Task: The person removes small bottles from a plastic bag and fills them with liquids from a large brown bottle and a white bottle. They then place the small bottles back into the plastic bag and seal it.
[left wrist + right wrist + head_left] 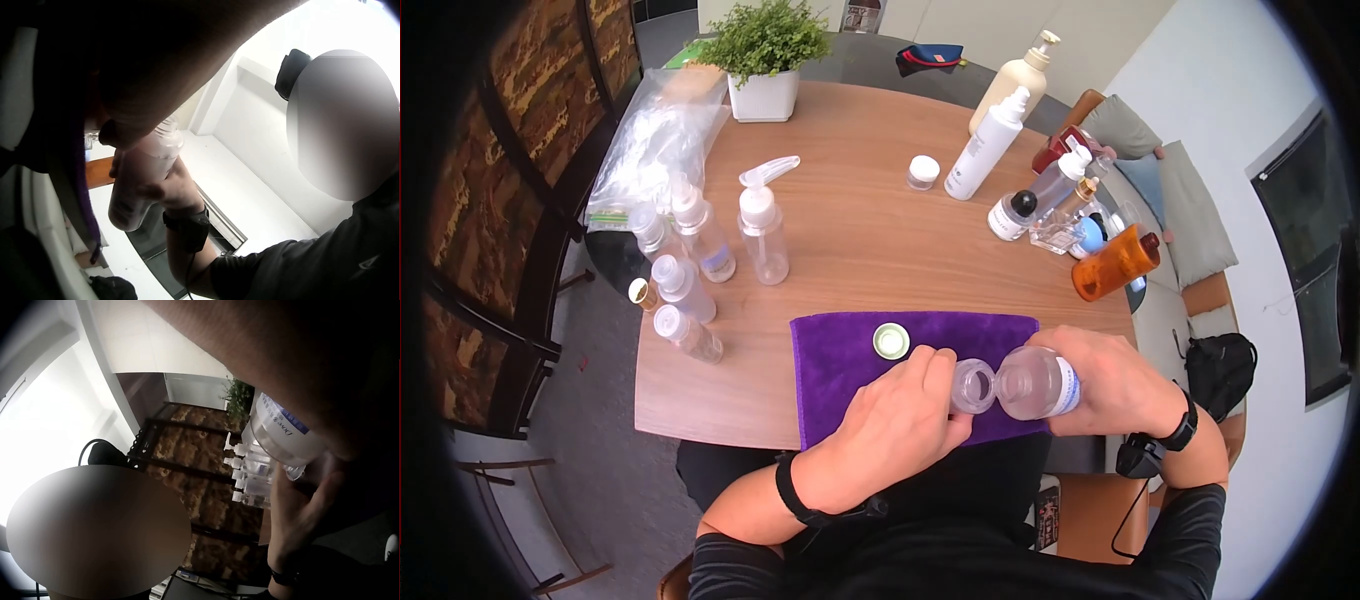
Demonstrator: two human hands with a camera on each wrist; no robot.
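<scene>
Over the purple towel point(830, 375), my left hand point(895, 415) grips a small clear container point(973, 387) whose open mouth faces up toward the head camera. My right hand point(1100, 375) holds a larger clear bottle point(1028, 383) with a blue and white label, its fingers wrapped round the body. In the right wrist view the label on this bottle point(290, 428) reads Dove. The bottle is tilted, and its end meets the container's rim in the head view. A round green-rimmed cap point(891, 342) lies on the towel just beyond my left hand.
Several clear bottles point(685, 290) and a pump bottle point(763, 235) stand at the left, near a plastic bag point(655, 140) and a potted plant point(765, 60). Tall white bottles point(988, 145), a small white-lidded jar point(923, 172) and an orange bottle point(1115, 263) are at the right.
</scene>
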